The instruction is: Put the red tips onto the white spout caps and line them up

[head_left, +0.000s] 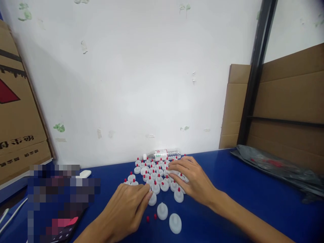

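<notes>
A cluster of several white caps with small red tips (154,172) stands on the blue table (227,189). My left hand (126,209) lies palm down at the cluster's near left edge, fingers stretched toward a white cap (152,199). My right hand (192,180) rests flat on the cluster's right side, fingers spread over the caps. Two white caps without red tips (162,211) (175,223) sit apart near me, with two loose red tips (151,217) beside them.
A clear plastic water bottle (164,154) lies on its side behind the caps against the white wall. Cardboard boxes stand at left (17,118) and right (286,101). A dark plastic bag (275,167) lies at right. A blurred patch covers the near left.
</notes>
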Action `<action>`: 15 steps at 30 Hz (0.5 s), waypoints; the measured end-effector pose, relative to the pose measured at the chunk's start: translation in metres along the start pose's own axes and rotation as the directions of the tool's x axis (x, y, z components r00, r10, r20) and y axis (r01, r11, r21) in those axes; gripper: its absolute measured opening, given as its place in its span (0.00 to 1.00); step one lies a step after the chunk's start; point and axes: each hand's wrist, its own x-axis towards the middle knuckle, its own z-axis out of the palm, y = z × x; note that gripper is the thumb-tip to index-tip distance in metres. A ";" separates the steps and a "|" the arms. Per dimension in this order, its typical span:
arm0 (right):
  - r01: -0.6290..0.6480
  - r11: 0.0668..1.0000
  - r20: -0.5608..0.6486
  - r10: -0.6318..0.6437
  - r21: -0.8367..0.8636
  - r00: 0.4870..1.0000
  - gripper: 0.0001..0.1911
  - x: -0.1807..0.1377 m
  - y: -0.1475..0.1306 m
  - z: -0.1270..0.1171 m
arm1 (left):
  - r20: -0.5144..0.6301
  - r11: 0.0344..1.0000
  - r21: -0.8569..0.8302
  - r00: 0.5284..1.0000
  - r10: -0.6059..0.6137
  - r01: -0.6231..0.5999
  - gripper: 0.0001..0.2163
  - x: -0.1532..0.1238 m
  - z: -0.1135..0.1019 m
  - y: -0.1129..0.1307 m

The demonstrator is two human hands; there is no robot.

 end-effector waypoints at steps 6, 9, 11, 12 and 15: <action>-0.023 0.998 0.133 0.015 0.060 0.991 0.03 -0.001 -0.009 0.003 | 0.137 0.977 0.213 0.990 -0.030 0.001 0.09 0.003 -0.006 -0.007; -0.015 0.998 0.190 0.003 0.060 0.982 0.03 -0.002 -0.012 0.004 | 0.194 0.958 0.288 0.979 -0.057 -0.002 0.10 0.006 -0.007 -0.014; -0.020 0.998 0.228 0.007 0.055 0.974 0.04 -0.003 -0.013 0.005 | 0.225 0.962 0.272 0.971 -0.085 0.021 0.08 0.007 -0.009 -0.019; -0.027 0.998 0.248 0.013 0.052 0.969 0.04 -0.003 -0.013 0.006 | 0.240 0.968 0.247 0.965 -0.104 0.043 0.07 0.008 -0.010 -0.022; -0.047 0.998 0.311 0.031 0.044 0.950 0.06 -0.004 -0.013 0.008 | 0.289 0.981 0.132 0.942 -0.173 0.140 0.06 0.009 -0.012 -0.028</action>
